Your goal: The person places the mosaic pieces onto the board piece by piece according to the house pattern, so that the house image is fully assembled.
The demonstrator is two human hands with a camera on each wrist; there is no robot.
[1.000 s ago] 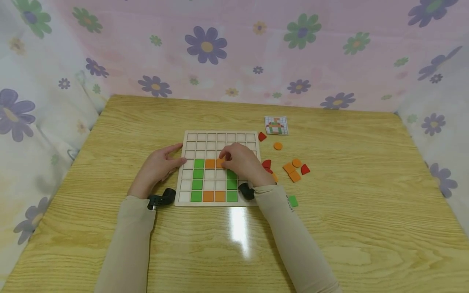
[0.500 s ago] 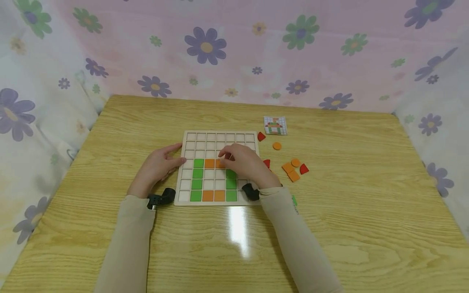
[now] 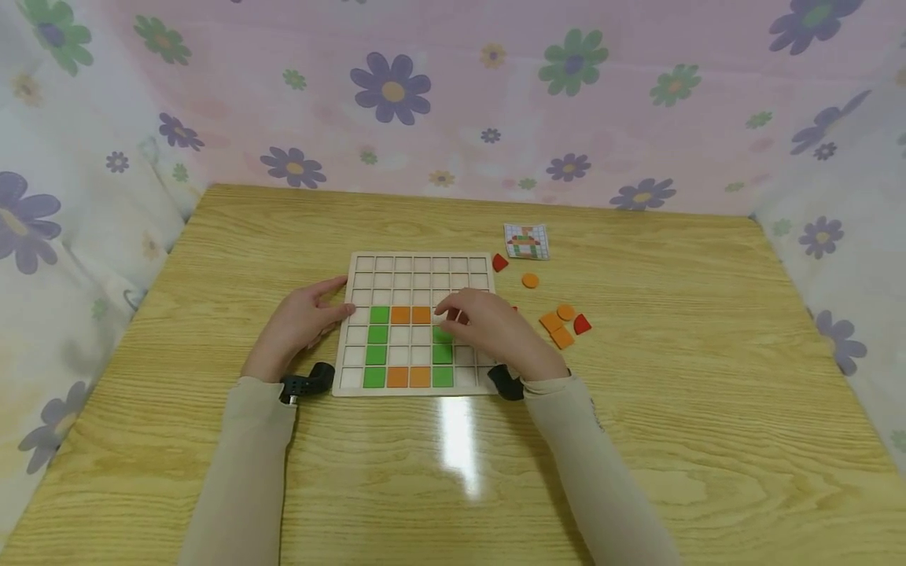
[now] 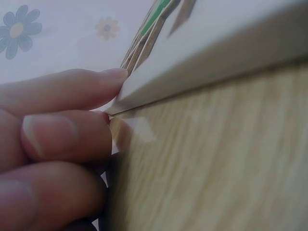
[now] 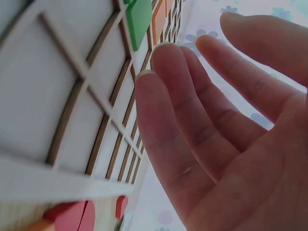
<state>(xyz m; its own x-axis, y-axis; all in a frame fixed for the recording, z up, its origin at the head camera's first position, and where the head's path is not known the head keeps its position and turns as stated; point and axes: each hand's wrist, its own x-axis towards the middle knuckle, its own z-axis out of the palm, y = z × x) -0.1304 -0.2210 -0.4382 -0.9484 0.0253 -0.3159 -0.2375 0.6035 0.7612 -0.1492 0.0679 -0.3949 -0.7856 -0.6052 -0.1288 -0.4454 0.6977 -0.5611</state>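
Note:
A wooden grid board (image 3: 402,281) lies on the table. Green square tiles (image 3: 377,354) form two columns in it, with two orange tiles (image 3: 400,315) side by side in an upper row and two more orange tiles (image 3: 398,377) at the bottom. At the board's left edge rests my left hand (image 3: 300,318), thumb and forefinger against the rim; in the left wrist view its fingertips meet the board's side. My right hand (image 3: 488,328) hovers over the right part of the board, beside the upper orange pair. Its fingers are loosely bent and hold nothing in the right wrist view.
Right of the board lie loose orange squares (image 3: 561,338), orange discs (image 3: 530,281) and red quarter-round pieces (image 3: 582,324). A small printed pattern card (image 3: 526,241) sits behind them. A flowered cloth (image 3: 453,102) hangs along the table's back edge.
My right hand has let go of the upper right orange tile, which stays in its cell, and has drawn back to the right. My left hand keeps its place at the board's edge.

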